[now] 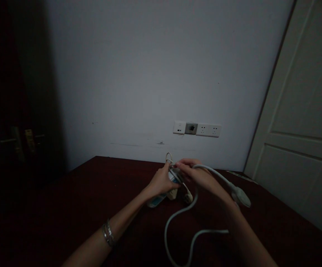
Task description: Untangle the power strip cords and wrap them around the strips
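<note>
My left hand (161, 180) is closed around a bunch of looped white cord (168, 157), held just above the dark red table. Against its palm lies a white and blue object (156, 200), partly covered by the fingers, its kind unclear. Below the fingers hang a cream block (172, 194) and a small plug (188, 197). My right hand (195, 172) pinches the cord at the top of the bunch, fingertips close to the left thumb. A thicker white cable (180, 211) runs over the right hand and ends in a large white plug-like head (241, 196) beside the right forearm.
The dark red tabletop (94, 207) meets a pale wall (138, 74). Wall sockets (208, 130) and a grey wall plate (191, 128) sit above its back edge. A white panelled door (302, 122) stands at right; a door handle (30, 139) shows in shadow at left.
</note>
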Tool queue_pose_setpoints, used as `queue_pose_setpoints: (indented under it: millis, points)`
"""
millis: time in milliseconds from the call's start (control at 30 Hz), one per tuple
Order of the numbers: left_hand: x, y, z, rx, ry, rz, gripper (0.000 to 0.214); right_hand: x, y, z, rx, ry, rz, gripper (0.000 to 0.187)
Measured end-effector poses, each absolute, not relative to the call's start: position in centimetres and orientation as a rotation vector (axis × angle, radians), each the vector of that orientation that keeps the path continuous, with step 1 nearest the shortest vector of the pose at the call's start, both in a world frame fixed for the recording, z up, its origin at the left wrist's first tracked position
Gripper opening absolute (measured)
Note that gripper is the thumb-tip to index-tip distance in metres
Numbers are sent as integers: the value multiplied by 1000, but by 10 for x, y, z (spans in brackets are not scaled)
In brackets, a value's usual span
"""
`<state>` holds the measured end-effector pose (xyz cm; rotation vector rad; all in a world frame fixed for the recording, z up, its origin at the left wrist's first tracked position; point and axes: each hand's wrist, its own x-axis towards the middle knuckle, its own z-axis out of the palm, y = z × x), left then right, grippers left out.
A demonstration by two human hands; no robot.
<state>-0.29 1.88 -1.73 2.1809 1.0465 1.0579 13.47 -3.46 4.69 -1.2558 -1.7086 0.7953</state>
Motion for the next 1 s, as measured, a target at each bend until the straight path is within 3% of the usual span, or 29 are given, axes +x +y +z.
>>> queue_pose_setpoints:
  millis: [200, 467, 600, 767, 933, 1000]
  points:
    - [-12, 25, -4, 2003, 1152, 1242, 48, 125, -33, 38, -1041, -1742, 1044, 41]
    - [-20, 28, 8, 1669, 989, 1339, 54, 116, -8, 16, -1032, -1626, 548, 47]
    - [-22, 14, 21, 1594, 668, 1147, 61, 122, -3, 16, -951, -1524, 570, 45]
    - [-27, 14, 25, 1710, 596, 1123, 41, 126, -11, 25, -885, -1508, 675, 42]
    - [-19, 26, 6, 1766, 602, 1190, 62, 117, -30, 34, -883, -1594, 623, 38]
    - [-15, 27, -2, 1793, 567, 1188, 58, 112, -38, 37, -886, -1676, 625, 38]
